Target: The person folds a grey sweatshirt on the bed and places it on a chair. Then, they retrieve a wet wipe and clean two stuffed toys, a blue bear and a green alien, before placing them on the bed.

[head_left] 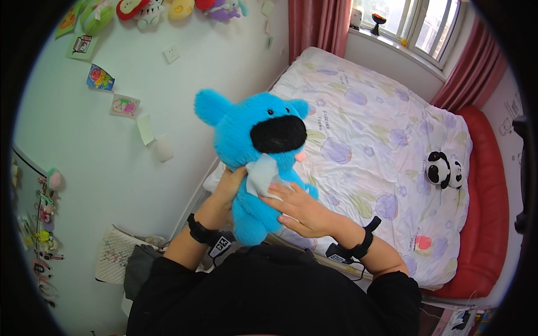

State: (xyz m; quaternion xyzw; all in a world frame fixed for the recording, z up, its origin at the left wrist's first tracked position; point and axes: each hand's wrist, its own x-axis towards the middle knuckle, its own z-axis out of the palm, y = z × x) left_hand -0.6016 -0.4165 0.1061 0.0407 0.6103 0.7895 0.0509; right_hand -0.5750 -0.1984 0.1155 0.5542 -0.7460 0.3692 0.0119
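Note:
A bright blue plush toy with round ears, a big black nose and a small pink patch below it is held up in front of me. My left hand grips its side, the fingers partly hidden behind its body. Against the toy's chest lies a crumpled white wipe. My right hand holds the wipe there, fingers laid over its lower part and thumb lower on the blue fur.
Behind the toy is a bed with a white flowered cover and a red headboard. A black-and-white panda plush lies on it. To the left stands a white wall with cards and hanging toys. A quilted cloth sits low at left.

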